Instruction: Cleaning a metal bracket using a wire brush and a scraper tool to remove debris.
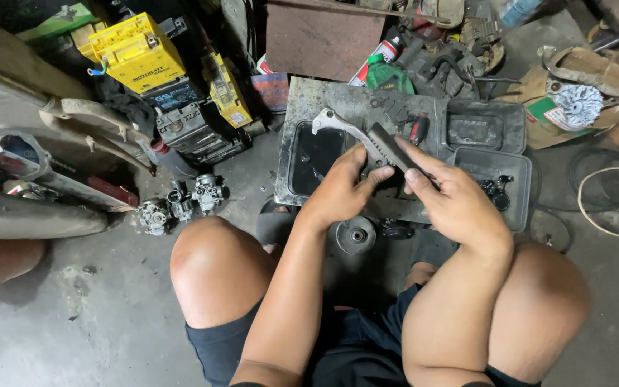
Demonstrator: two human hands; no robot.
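Both hands' fingers grasp things: left hand (339, 192) bracket (338, 122), right hand (456, 204) file (390, 149)

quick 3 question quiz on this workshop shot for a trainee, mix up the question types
1. True or false: the left hand grips the silver metal lever.
2. What does the right hand hold? A) flat dark file B) spray can C) yellow battery
3. Fill in: the carburetors lie on the ____, beside the person's left knee.

Key: 1 true; 2 A; 3 floor
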